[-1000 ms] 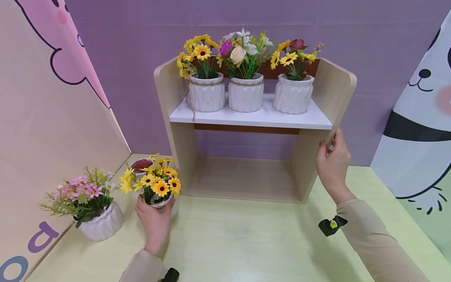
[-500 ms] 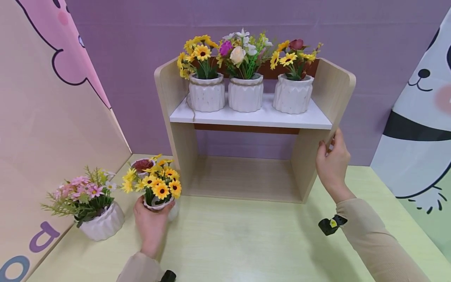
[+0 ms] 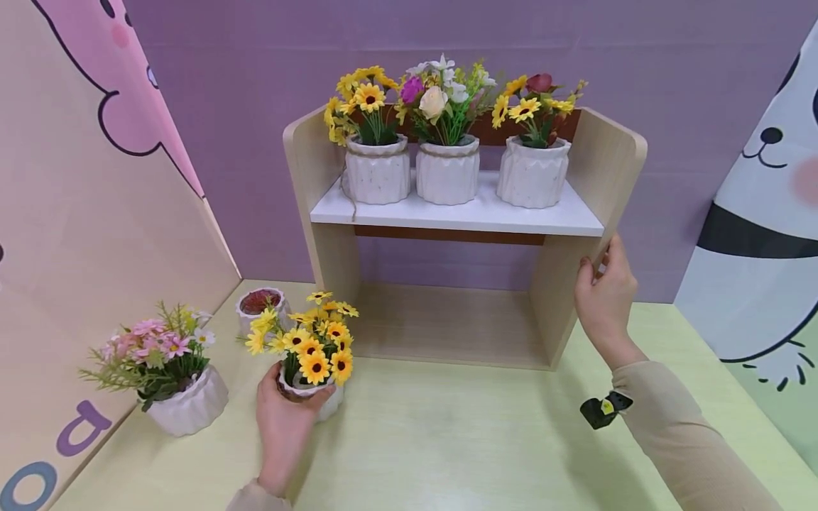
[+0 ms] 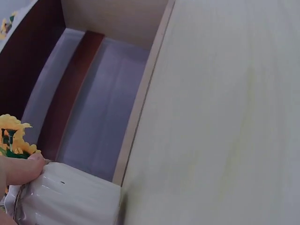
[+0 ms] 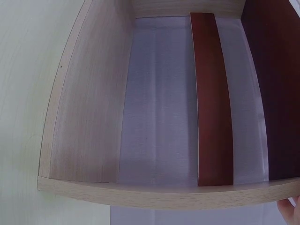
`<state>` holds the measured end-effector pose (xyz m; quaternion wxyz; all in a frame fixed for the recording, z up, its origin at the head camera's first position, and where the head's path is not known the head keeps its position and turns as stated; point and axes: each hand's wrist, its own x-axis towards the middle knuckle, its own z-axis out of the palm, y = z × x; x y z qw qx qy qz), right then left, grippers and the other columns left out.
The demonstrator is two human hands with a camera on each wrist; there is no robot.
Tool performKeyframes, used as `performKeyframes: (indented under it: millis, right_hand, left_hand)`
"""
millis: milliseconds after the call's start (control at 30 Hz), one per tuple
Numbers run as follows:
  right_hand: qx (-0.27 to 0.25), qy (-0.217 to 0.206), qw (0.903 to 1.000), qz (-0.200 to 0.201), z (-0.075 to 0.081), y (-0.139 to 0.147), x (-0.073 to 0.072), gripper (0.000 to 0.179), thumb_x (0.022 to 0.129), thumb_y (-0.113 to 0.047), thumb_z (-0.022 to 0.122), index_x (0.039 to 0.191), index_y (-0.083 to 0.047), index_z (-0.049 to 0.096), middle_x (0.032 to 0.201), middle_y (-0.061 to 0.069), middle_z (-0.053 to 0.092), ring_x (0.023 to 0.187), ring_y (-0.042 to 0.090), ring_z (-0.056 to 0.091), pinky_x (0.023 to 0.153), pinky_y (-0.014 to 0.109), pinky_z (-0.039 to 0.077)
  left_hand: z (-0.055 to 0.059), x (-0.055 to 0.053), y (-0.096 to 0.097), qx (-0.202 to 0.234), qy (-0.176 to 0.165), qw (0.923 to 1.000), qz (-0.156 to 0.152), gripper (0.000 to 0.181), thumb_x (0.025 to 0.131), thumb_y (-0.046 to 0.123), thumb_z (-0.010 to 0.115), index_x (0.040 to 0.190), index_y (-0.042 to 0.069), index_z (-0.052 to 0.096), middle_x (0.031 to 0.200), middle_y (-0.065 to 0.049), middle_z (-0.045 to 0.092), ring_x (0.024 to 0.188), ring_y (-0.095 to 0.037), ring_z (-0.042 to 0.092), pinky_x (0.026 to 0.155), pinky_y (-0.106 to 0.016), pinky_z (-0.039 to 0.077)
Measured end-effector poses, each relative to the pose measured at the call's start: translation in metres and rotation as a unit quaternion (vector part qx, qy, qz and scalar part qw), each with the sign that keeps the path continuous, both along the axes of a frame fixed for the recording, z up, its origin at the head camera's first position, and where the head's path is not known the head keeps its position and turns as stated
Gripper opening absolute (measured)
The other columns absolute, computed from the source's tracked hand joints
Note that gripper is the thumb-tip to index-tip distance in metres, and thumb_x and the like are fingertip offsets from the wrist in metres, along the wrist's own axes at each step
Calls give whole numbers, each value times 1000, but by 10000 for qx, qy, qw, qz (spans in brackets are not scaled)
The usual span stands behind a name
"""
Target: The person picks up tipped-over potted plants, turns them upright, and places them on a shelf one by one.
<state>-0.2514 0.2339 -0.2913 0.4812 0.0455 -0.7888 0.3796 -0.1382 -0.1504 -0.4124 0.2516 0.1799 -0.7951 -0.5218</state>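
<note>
My left hand (image 3: 284,422) grips the rim of a white ribbed flowerpot (image 3: 331,406) with yellow sunflower-like blooms (image 3: 313,348), in front of the shelf's lower left corner. In the left wrist view the thumb (image 4: 23,168) lies over the rim of this flowerpot (image 4: 75,197). With thumb and fingers, my right hand (image 3: 606,301) holds the front edge of the shelf's right side panel (image 3: 597,184). Only part of that hand (image 5: 288,213) enters the right wrist view. Three potted flower arrangements (image 3: 447,174) stand in a row on the white upper board (image 3: 396,214).
At the left, a white pot with pink flowers (image 3: 188,404) leans on the table (image 3: 441,440) beside the printed wall panel. Behind the held flowerpot stands a white pot with reddish filling (image 3: 260,305). The shelf's lower compartment (image 3: 441,319) has a wooden floor.
My left hand has carried the sunflower pot rightward and slightly nearer, uncovering more of the reddish-filled pot behind. My right hand keeps its hold on the side panel.
</note>
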Motion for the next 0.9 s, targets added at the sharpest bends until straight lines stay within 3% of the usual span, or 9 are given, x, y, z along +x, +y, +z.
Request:
performKeyframes:
  millis: [500, 900]
  right_hand:
    - [-17, -56, 10000, 8, 0, -1, 1, 34, 86, -4, 50, 120, -1, 47, 99, 21, 60, 92, 32, 61, 70, 49, 52]
    - [-40, -6, 10000, 28, 0, -1, 0, 32, 86, -4, 49, 117, 0, 48, 100, 22, 59, 91, 34, 61, 69, 48, 52]
  left_hand:
    - [6, 3, 21, -163, -201, 9961, -848, 92, 62, 17, 84, 133, -8, 30, 134, -27, 36, 125, -41, 34, 105, -53, 25]
    - [3, -5, 47, -343, -127, 9937, -1063, 88, 60, 19, 85, 129, -5, 37, 131, -24, 42, 122, -39, 40, 102, -52, 32]
